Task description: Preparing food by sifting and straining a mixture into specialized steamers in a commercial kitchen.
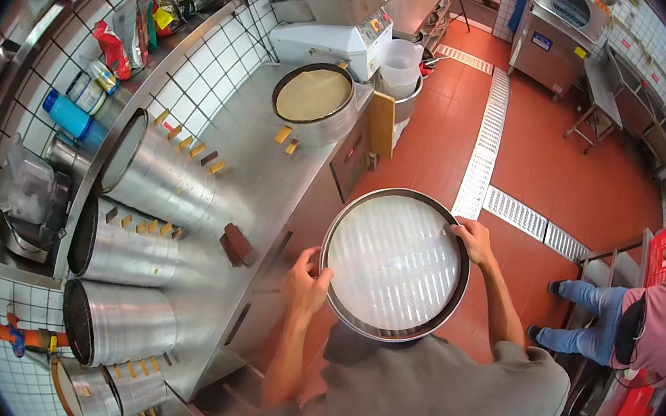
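Observation:
A wide round metal pan (396, 262) with a raised dark rim is held level in front of my body. Its pale floor shines with streaks of reflected light, and nothing lies loose in it. My left hand (308, 280) grips the rim on the left, thumb on top. Opposite, my right hand (474, 239) clasps the right edge, its thumb over the rim. To the left runs a steel counter (254, 149). A stack of similar round pans (327, 124) stands at its far end, the top one showing a tan sheet or layer inside.
Tall pan stacks (173, 191) with wooden tabs line the wall side. A dark red folded item (236, 245) lies near the counter's edge. Beyond stands a white machine (322, 44). Metal drain grates (482, 149) cross the red floor. Another person (654, 314) is at lower right.

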Tool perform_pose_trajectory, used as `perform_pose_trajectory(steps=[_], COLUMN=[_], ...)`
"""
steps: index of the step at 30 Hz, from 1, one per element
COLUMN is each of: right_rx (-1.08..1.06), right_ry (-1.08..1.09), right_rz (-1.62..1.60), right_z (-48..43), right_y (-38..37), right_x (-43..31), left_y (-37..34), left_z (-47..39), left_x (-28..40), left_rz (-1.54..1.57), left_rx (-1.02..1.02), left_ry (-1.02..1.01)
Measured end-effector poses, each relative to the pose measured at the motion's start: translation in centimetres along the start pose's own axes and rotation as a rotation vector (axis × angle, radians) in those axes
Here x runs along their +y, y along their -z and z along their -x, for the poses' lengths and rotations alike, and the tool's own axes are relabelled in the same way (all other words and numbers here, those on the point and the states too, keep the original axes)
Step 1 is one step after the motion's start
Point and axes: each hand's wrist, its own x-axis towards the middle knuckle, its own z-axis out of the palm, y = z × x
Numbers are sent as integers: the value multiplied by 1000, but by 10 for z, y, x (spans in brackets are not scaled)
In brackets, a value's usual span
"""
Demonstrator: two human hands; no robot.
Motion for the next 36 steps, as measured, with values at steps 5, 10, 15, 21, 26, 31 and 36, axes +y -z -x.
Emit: perform_pose_trajectory(steps=[5, 10, 15, 21, 26, 31, 36], right_rx=[9, 27, -10, -177, -389, -426, -346], right_ry=[6, -29, -71, 42, 29, 129, 357], right_rz=[98, 183, 290, 352, 415, 472, 432], right_z=[-39, -91, -159, -225, -283, -365, -469], right_y=[-6, -12, -12, -20, -28, -43, -77], right_x=[-17, -51, -93, -122, -137, -152, -160], left_y=[3, 17, 28, 26, 11, -3, -21], left_z=[-53, -111, -179, -238, -261, -298, -359], left_x=[-14, -7, -5, -7, -18, -15, -33], left_rz=[-9, -21, 25, 27, -1, -2, 10], left_rx=[-13, -33, 38, 71, 96, 180, 318], left_ry=[9, 79, 16, 23, 100, 189, 162])
